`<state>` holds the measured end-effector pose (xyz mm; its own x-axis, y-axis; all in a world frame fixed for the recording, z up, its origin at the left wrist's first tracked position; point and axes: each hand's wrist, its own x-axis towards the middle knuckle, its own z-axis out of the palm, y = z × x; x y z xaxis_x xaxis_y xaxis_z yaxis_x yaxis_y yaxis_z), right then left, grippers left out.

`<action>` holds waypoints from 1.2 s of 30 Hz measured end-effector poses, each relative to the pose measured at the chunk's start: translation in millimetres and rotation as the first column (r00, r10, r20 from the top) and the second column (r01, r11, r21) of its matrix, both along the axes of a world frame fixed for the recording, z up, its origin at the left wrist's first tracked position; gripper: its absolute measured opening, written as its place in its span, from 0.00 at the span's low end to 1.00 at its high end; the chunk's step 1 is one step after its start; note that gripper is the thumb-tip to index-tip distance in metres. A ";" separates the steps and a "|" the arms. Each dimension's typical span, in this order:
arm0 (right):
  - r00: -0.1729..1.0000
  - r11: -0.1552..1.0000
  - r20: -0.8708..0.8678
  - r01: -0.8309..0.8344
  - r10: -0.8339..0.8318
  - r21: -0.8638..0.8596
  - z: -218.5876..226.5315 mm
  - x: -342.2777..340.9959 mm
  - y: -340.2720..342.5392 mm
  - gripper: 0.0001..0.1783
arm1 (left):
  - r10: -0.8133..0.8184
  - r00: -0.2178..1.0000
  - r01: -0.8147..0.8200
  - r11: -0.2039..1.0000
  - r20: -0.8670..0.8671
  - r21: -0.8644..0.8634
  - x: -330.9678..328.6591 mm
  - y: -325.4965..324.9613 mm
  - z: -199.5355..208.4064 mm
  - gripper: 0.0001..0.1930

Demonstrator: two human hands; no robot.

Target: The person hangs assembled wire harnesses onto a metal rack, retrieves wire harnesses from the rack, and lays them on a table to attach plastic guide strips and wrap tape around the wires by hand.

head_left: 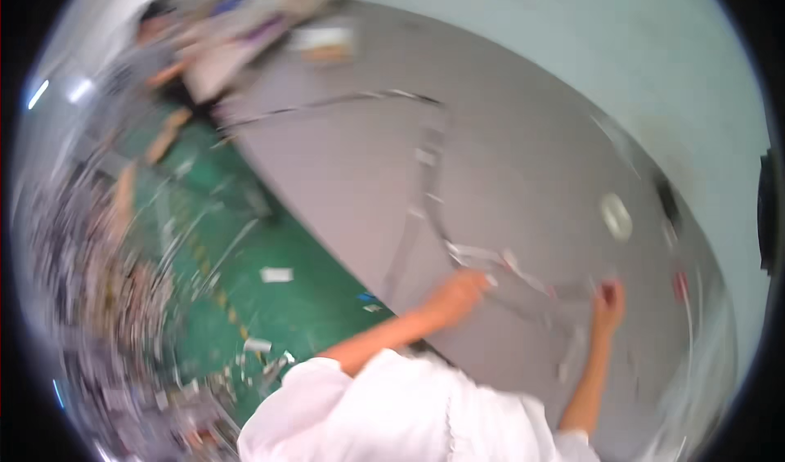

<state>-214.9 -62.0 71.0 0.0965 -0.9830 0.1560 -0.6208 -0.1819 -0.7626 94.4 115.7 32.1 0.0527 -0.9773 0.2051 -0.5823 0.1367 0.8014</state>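
Two hands work on one grey table (507, 135), seen in a single head view that is heavily smeared by motion.

Head view. We take the table as our landmark. Across its top runs a long thin strip (425, 155), pale with dark markings, looping from the far left edge, down the middle and toward the near side. We cannot tell whether it is tape, ribbon or cable. Our left hand (458, 290) rests over the table's near-left edge with its fingers (482, 279) curled close, apparently pinching the near end of the strip; the blur keeps us from being sure of contact. Our right hand (607, 302) is further right on the table top, fingers narrow and bunched around a small red thing (607, 293) that we cannot identify. Between the hands the strip lies crumpled with pale scraps (523, 278). A pale roll (616, 215) sits on the table beyond the right hand, apart from it.

Judgement: the step in hand looks like laying or straightening the strip along the table, its near end held at the left fingertips. The next move calls for steady tension between both hands and a firm pinch, since the strip is thin and kinks easily.

Off the table's left edge lies a green floor (245, 282) with scattered scraps; another person's arm (168, 74) shows near the far left corner.
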 end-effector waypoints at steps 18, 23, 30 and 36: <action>0.987 0.953 0.058 0.162 -0.153 -0.257 -55.0 -85.6 140.2 0.08 | -0.349 0.894 0.305 0.933 0.281 0.191 -233.8 -111.3 -23.3 0.13; 0.994 0.900 -0.104 -0.072 0.030 -0.429 -67.7 -95.8 118.2 0.09 | -0.501 0.855 0.362 0.762 0.134 0.538 -229.2 -132.9 -16.5 0.10; 0.947 0.831 -0.298 -0.261 0.120 -0.492 -62.6 -100.0 111.7 0.08 | -0.266 0.781 0.611 0.140 -0.565 0.779 -219.1 -149.2 -7.3 0.10; 0.922 0.833 -0.363 -0.302 0.132 -0.464 -56.0 -98.9 115.1 0.06 | -0.188 0.714 0.696 0.085 -0.675 0.713 -219.2 -150.5 -7.8 0.08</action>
